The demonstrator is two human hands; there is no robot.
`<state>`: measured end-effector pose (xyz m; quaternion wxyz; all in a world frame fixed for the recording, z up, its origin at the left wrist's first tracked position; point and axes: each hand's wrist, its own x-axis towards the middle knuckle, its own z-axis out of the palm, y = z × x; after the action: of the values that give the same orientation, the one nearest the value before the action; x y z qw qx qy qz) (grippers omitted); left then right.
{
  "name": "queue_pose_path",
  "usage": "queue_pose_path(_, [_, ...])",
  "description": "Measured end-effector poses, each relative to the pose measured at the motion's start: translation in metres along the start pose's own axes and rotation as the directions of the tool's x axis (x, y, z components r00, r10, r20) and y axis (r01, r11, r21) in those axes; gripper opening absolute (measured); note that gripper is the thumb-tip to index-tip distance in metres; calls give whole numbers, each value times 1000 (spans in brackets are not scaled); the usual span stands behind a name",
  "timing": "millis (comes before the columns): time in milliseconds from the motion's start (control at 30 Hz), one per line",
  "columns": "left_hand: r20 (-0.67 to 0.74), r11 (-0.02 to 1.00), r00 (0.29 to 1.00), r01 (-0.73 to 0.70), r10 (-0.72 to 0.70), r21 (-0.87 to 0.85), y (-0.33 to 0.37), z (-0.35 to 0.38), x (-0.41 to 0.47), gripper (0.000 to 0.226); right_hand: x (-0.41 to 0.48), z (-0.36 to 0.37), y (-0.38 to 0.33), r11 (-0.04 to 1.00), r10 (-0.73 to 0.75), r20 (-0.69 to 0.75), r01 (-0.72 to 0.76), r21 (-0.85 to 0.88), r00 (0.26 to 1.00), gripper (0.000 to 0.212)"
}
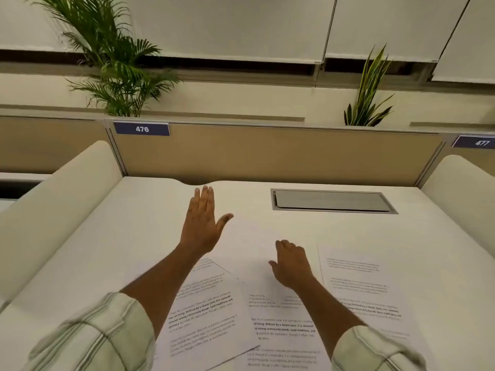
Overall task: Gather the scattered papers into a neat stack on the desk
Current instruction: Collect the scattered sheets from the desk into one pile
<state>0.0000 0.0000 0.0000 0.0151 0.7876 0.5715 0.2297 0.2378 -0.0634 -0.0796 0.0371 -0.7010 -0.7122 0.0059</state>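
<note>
Several printed sheets lie scattered on the white desk [107, 250]. A tilted sheet [206, 314] overlaps a middle sheet [281, 325]. A third sheet [359, 285] lies to the right, apart from them. A pale, nearly blank sheet [249, 242] reaches toward the back. My left hand [202, 223] is stretched forward over the desk, palm down, fingers straight and thumb spread, holding nothing. My right hand [290, 261] rests palm down on the pale sheet with fingers slightly curled.
A grey cable flap [332, 201] is set into the desk at the back right. A tan partition [267, 153] with labels 476 and 477 closes the rear. Cream padded dividers [61, 194] flank both sides. Two plants stand behind the partition.
</note>
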Motion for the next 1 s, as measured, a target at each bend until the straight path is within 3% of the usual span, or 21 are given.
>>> queue_pose_path(167, [109, 997, 991, 72, -71, -1, -14, 32, -30, 94, -18, 28, -16, 1000, 7, 189, -7, -1, 982, 66])
queue_pose_path(333, [194, 993, 975, 116, -111, -15, -22, 58, -55, 91, -23, 34, -18, 1000, -6, 242, -1, 30, 970, 80])
queue_pose_path(433, [222, 990, 968, 134, -120, -50, -25, 67, -66, 95, -26, 35, -18, 998, -4, 259, -10, 56, 966, 76])
queue_pose_path(733, [233, 977, 962, 172, -140, -123, -22, 77, -78, 88, -39, 37, -33, 999, 47, 209, -52, 17, 977, 44])
queue_pose_path(1000, [223, 963, 962, 201, -159, -180, -25, 83, -92, 90, -50, 42, -35, 999, 53, 63, -53, -10, 997, 65])
